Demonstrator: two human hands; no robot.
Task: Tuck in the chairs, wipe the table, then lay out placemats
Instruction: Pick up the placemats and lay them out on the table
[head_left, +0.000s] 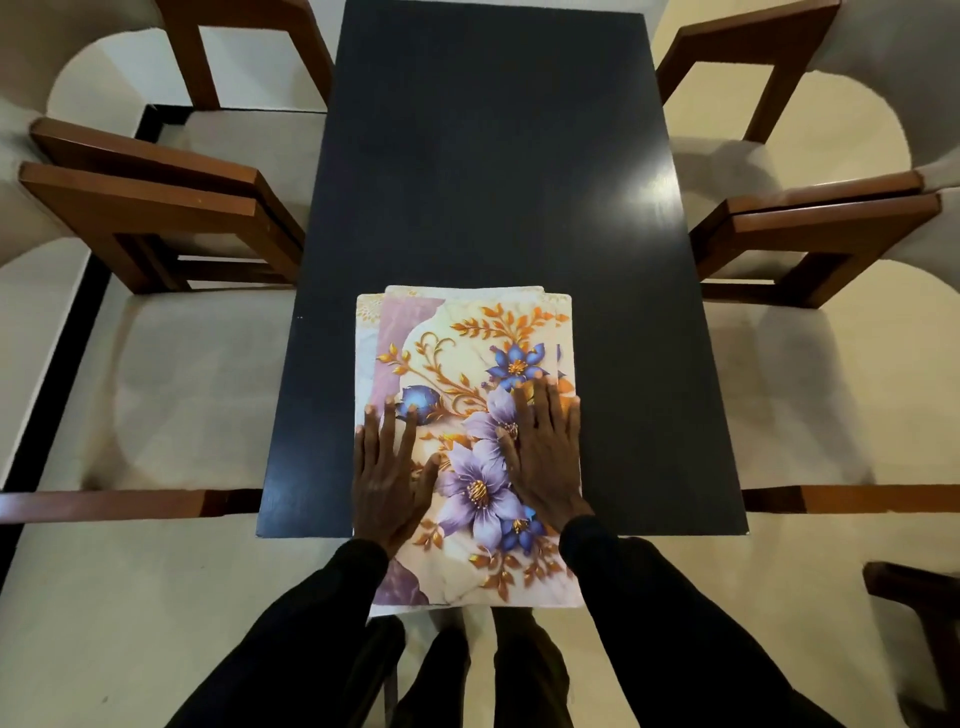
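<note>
Found chairs (156, 208) drawn against both long sides of the table (493, 156); judged wiping likely done. Rested left hand (392, 467) and right hand (545, 452) flat, grip wide, clasping nothing, on stacked placemats (467, 338) overhanging the table's near edge. Had yet to spread them.

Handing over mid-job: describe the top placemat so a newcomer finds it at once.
Find the dark table between the wooden chairs; floral mats are stacked at its near end, overhanging the edge. The top placemat lies under the left hand and right hand, both flat. The mats beneath show only as slivers at the sides; only it shows large purple flowers.
</note>
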